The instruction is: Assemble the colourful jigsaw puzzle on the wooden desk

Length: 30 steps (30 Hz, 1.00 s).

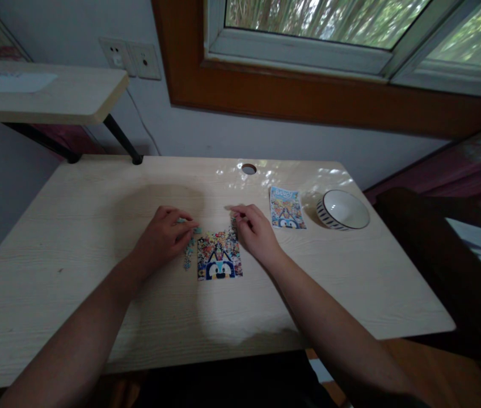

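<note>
Your left hand (164,235) curls at the upper left corner of the puzzle (219,259), fingertips on loose pieces (189,252); I cannot tell whether it grips one. Your right hand (256,229), fingers bent, touches the upper right edge, its grip unclear too. The puzzle lies mid-table (96,226), left of a picture card (287,208) and a bowl (342,209).

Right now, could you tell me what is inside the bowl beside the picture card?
The bowl shows only its bare white inside. Its near inner wall is hidden behind the rim.

Bare left hand (161,237), right hand (258,233)
</note>
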Available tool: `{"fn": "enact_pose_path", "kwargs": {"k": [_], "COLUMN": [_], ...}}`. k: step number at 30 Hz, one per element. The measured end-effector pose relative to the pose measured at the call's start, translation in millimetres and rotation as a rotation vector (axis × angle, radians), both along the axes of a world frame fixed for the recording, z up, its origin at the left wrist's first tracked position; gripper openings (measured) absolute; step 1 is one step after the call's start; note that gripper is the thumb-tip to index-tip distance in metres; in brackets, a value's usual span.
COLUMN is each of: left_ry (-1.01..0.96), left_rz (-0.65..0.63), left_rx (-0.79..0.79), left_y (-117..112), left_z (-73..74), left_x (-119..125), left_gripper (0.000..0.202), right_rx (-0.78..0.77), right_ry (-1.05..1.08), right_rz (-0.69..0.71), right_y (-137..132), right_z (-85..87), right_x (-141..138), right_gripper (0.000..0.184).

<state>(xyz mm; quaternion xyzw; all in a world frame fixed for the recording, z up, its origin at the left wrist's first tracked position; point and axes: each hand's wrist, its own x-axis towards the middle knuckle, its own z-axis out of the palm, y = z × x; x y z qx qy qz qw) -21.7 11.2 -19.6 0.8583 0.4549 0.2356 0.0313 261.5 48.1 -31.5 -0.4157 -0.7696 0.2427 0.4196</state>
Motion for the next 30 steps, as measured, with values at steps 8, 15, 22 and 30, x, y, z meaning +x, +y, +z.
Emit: {"fn": "enact_pose_path", "kwargs": {"k": [8, 15, 22, 30], "left_ry": [-0.024, -0.074, -0.085, -0.086], "left_rz": [0.163, 0.201, 0.215, 0.198], "left_rx": [0.057, 0.041, 0.040, 0.025], "left_y": [2.8, 3.2, 2.9, 3.2], "left_z": [0.1, -0.9, -1.0, -0.8], "left_x": [-4.8, -4.5, -3.6, -3.8], "left_gripper": [0.023, 0.022, 0.023, 0.022], "right_rx": [0.008, 0.033, -0.001, -0.023], "right_ry": [0.015, 0.024, -0.007, -0.037], "right_rz": [-0.014, -0.056, -0.049, -0.018], "right_y": [0.0, 0.4, 1.4, 0.9], "right_z": [-1.2, -2.2, -6.9, -6.8], "right_x": [1.2, 1.9, 1.1, -0.7], "right_gripper": [0.035, 0.047, 0.053, 0.057]}}
